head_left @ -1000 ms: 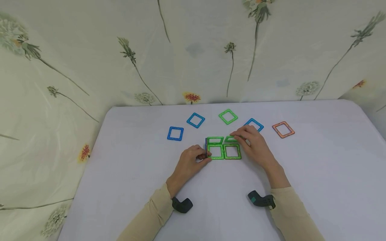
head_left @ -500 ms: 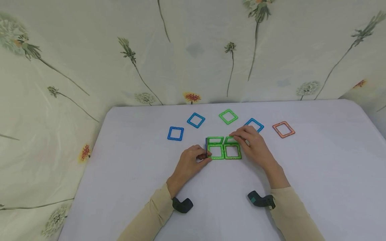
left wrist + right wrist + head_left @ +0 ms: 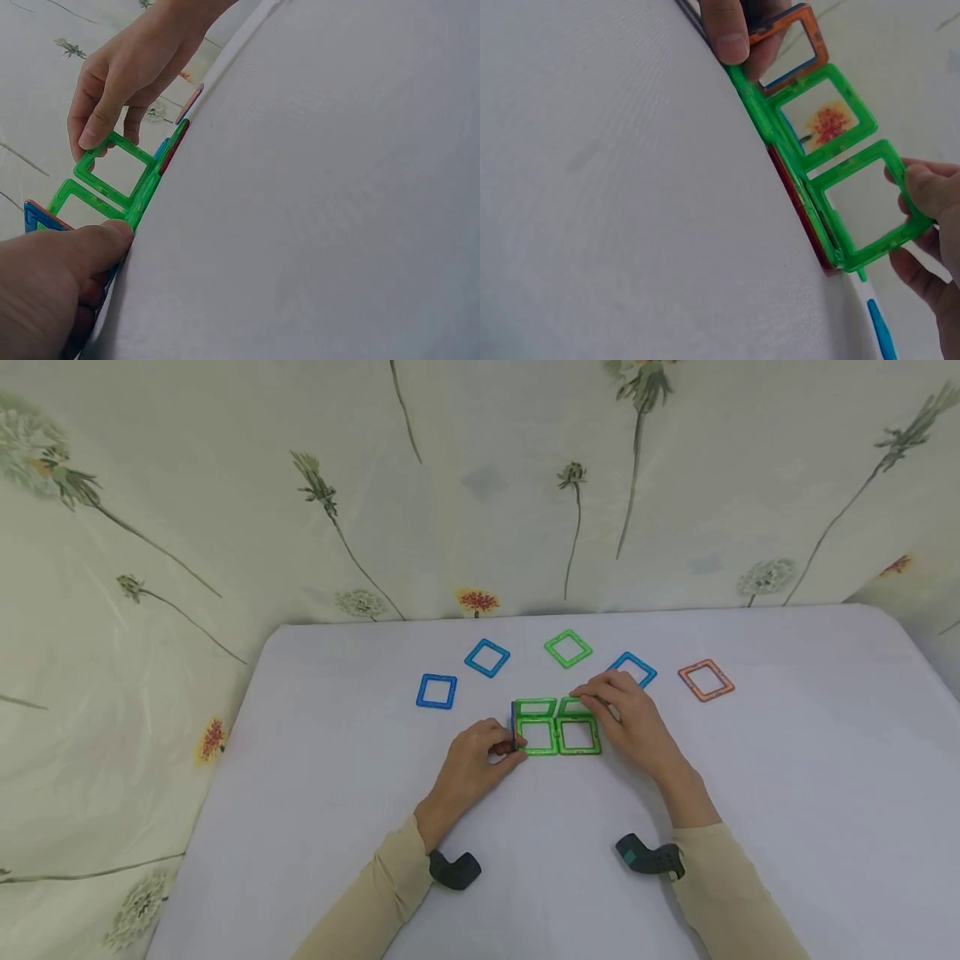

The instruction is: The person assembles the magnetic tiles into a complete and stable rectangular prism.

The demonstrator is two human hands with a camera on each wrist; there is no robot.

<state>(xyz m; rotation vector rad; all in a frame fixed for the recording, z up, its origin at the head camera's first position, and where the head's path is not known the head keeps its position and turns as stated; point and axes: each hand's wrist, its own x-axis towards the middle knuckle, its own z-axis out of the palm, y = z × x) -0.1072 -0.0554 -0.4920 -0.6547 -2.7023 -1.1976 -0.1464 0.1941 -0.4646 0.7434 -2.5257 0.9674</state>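
Observation:
Two green magnetic tiles lie flat side by side, a left one (image 3: pixel 538 753) and a right one (image 3: pixel 579 752). Along their far edges stand two more, a left standing tile (image 3: pixel 840 155) and a right standing tile (image 3: pixel 889 251). A blue-and-orange tile (image 3: pixel 821 43) stands at the left end. My left hand (image 3: pixel 474 756) grips that left end, its thumb on the near corner of the flat left tile and curled fingers beside the blue-and-orange one. My right hand (image 3: pixel 636 724) pinches the right standing tile by its upper right corner between thumb and fingers.
Behind the assembly, loose square tiles lie on the white table (image 3: pixel 337 710): a blue one (image 3: pixel 437 705) at left, another blue one (image 3: pixel 476 668), a green one (image 3: pixel 567 665), a blue one (image 3: pixel 651 675) partly behind the right hand, and an orange one (image 3: pixel 705 697) at right.
Since a second ago the right hand has shifted its green tile slightly left, bringing it more in line with the left standing tile. The left hand has stayed put.

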